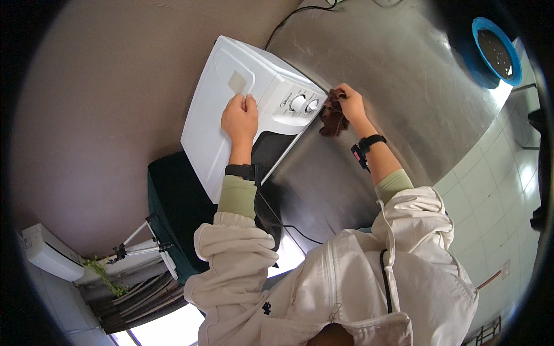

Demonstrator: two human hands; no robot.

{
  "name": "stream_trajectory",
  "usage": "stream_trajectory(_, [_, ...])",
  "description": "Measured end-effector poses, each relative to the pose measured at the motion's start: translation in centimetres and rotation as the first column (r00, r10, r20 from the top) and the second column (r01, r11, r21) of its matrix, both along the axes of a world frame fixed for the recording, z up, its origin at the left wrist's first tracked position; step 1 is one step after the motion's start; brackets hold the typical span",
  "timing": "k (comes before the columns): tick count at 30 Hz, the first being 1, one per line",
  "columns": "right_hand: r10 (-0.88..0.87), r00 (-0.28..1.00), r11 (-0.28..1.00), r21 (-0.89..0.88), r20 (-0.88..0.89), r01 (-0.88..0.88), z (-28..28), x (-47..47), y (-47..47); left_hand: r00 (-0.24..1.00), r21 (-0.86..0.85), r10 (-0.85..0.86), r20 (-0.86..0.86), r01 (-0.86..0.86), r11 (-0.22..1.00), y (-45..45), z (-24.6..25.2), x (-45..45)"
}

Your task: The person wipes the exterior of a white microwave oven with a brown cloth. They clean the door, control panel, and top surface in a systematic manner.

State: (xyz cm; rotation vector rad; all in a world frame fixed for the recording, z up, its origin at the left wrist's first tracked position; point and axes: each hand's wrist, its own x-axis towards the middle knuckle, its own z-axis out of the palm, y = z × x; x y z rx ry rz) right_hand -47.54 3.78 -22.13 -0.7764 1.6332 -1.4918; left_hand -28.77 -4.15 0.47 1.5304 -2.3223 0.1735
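Observation:
A white Midea microwave oven (212, 121) stands before me against the wall. Its control panel with two round knobs (297, 103) faces to the right. My left hand (239, 119) is curled on the top of the casing, beside a beige patch (237, 82); nothing shows between its fingers. Pinched in my right hand (352, 104) is a crumpled dark brown cloth (334, 122), at the panel's outer edge just beyond the knobs. Part of the cloth hangs below my fingers. The dark door (277, 147) is partly hidden by my left forearm.
The microwave rests on a stainless steel table (411, 86). A blue basin (476, 32) of murky water stands at the far right edge. A black cable (283, 21) runs behind the oven. To the left are a dark green covered object (162, 190) and a tripod leg (143, 251).

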Motion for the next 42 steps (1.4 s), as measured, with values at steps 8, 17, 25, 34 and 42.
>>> stream_trajectory(8, [0.086,0.995,0.972,-0.222,0.047,-0.073,3.3,0.6,0.3,1.000,0.009,0.019,0.024,-0.019,1.000,-0.1,-0.1,0.0])
stream_trajectory(17, [0.047,0.998,0.973,-0.227,0.046,-0.036,1.0,1.9,-1.1,1.000,0.019,0.015,0.023,-0.015,1.000,0.0,0.1,-0.2])
stream_trajectory(25, [0.020,0.999,0.992,-0.126,-0.026,-0.023,-1.6,2.1,-0.5,1.000,0.002,0.003,0.013,-0.003,1.000,0.1,0.1,-0.3])
stream_trajectory(34, [0.104,0.754,0.992,0.119,-0.648,-0.035,-0.7,3.4,0.1,1.000,0.005,-0.006,-0.001,0.006,1.000,0.0,0.1,-0.2])
stream_trajectory(42, [0.179,0.718,0.982,0.169,-0.673,-0.087,-0.1,2.8,-0.3,1.000,0.008,-0.005,-0.007,0.005,1.000,0.1,0.1,-0.3])
